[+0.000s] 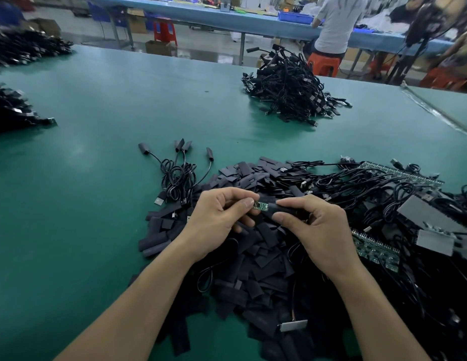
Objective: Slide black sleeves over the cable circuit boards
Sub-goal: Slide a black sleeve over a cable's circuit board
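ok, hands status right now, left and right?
Left hand: closed, pinching the green circuit board.
Right hand: closed, pinching a black sleeve at the board's end.

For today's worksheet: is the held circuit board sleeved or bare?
Bare: green circuit board shows, black sleeve only at its end.
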The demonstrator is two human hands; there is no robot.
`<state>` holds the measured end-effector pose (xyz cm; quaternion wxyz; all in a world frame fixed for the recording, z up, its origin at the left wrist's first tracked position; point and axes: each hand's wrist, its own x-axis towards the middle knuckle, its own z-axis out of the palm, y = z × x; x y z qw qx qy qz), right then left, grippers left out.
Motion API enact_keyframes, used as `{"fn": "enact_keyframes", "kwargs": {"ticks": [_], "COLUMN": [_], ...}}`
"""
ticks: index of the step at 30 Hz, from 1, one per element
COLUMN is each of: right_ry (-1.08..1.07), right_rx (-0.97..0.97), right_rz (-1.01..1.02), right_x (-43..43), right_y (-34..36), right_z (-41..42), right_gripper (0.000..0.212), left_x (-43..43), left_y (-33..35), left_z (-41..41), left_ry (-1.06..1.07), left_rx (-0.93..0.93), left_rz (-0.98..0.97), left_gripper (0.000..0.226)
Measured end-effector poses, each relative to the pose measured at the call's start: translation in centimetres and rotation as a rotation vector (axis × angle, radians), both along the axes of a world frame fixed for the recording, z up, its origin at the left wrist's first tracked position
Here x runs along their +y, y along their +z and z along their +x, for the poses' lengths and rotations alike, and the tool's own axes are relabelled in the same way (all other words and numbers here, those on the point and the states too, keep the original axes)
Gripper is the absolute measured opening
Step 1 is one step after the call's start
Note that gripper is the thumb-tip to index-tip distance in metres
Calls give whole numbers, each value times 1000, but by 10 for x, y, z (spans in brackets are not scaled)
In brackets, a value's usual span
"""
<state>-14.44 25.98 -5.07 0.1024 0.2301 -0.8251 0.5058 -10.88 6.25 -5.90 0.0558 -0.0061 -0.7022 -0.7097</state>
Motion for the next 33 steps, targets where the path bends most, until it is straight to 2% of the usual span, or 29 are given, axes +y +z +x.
{"fn": "enact_keyframes", "kwargs": {"ticks": [5,10,15,20,27,33], "right_ry": [55,6,39,19,12,34], "right_rx": [4,48,77,120,127,175], "right_rz": [19,63,73,48,61,203], "right_x": [1,-1,-2,-3,-3,-3], "right_y": [1,-1,2,2,-1,-4], "right_z": [2,1,4,4,3,4], "right_gripper": [27,23,32,28,28,28], "left_x": [0,2,3,3,-4,-2], "left_y": [0,0,2,2,-1,-1], "left_z": [0,0,2,2,0,1], "left_ry": [20,-1,-46,-27,4,-12], "left_rx": [0,7,7,38,-5,-4], "left_rz": [12,-33,-59,-82,96,81], "left_gripper": [18,18,21,22,19,17]}}
